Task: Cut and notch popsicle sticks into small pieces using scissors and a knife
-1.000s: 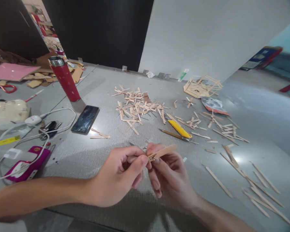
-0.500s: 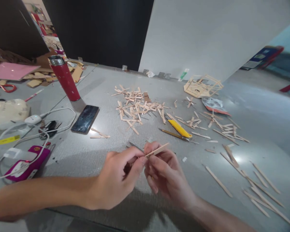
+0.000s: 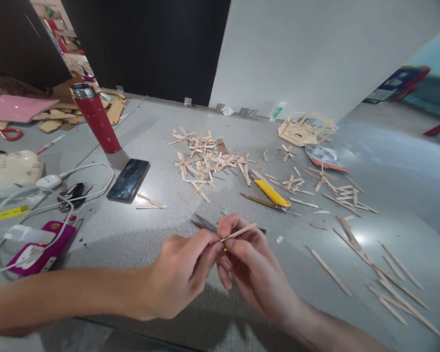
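Note:
Close together above the near part of the grey table, both hands pinch one thin wooden stick [image 3: 244,231]. My left hand [image 3: 185,271] grips its lower left end between thumb and fingers. Thumb and forefinger of my right hand [image 3: 254,264] hold it near the middle, and its free end points up to the right. A small yellow spot shows between the fingertips; I cannot make out what it is. Behind the hands lie scissors [image 3: 206,224], blades toward the upper left, their handles mostly hidden by my right hand.
A heap of short wooden sticks [image 3: 209,159] lies mid-table. Right of it are a yellow cutter [image 3: 271,193], a pencil-like tool [image 3: 260,201] and a wooden frame model [image 3: 308,129]. Leftward stand a phone [image 3: 128,180], a red bottle [image 3: 95,117] and a purple device [image 3: 44,247] with white cable.
The stick has turned slightly between my fingers, now showing a narrower side, its free end a little lower. My left fingers have closed in tighter. More of the scissors' blades shows.

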`<state>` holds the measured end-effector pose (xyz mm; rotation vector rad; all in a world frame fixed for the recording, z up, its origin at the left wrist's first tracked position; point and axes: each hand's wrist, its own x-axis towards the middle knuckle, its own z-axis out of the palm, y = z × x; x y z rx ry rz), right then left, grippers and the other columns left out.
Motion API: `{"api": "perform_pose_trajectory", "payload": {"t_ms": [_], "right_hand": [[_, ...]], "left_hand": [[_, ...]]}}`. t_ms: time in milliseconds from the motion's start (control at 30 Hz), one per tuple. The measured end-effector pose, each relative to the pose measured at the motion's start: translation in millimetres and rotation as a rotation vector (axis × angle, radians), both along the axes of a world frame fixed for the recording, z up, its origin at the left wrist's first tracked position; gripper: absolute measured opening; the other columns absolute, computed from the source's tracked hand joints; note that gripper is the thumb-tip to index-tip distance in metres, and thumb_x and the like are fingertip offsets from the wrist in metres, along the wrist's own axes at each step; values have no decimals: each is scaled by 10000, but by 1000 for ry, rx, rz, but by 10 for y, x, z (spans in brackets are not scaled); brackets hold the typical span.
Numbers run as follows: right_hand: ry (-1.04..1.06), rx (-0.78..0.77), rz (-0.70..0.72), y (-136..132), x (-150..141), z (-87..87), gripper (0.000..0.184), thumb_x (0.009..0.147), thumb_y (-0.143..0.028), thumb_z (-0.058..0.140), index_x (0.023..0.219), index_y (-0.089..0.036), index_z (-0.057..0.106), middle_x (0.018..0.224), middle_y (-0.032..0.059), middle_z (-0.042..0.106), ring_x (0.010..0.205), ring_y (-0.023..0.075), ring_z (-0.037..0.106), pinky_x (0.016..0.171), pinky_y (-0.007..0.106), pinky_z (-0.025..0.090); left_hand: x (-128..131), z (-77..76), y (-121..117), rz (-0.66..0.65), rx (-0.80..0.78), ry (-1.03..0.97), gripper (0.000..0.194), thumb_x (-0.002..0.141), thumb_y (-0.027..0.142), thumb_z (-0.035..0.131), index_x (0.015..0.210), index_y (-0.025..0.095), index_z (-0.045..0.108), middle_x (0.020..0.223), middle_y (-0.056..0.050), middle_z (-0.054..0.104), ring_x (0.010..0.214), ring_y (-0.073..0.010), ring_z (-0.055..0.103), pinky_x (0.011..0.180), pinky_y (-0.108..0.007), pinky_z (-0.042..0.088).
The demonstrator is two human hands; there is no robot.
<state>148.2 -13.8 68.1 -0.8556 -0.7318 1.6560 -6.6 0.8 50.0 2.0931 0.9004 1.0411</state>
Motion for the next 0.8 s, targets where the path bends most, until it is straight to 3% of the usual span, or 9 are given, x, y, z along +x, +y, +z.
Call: {"api": "perform_pose_trajectory", "payload": {"t_ms": [300, 600, 800], "right_hand": [[8, -32, -11, 21, -24, 0, 98, 791, -165, 706, 755, -196, 621, 621, -59, 537, 481, 81, 467, 395, 177, 516], [-75, 2, 77, 6, 52, 11, 113, 838, -219, 691, 812, -198, 584, 542, -68, 571, 416, 90, 535, 404, 189, 513], [-118, 12, 119, 10, 81, 67, 109, 835, -214, 693, 808, -193, 590, 549, -71, 580, 414, 94, 575, 417, 196, 529]], "left_hand": [[-1, -19, 16, -65, -29, -65, 200, 1055, 120, 462, 923, 194, 593, 664, 20, 729, 568, -90, 667, 614, -167, 518], [17, 145, 13, -75, -238, -112, 211, 1065, 204, 468, 890, 182, 584, 571, 35, 665, 475, -73, 560, 491, -153, 408], [2, 114, -23, -112, -195, -153, 184, 1063, 203, 480, 922, 177, 594, 588, 32, 675, 486, -70, 555, 494, -152, 388]]}}
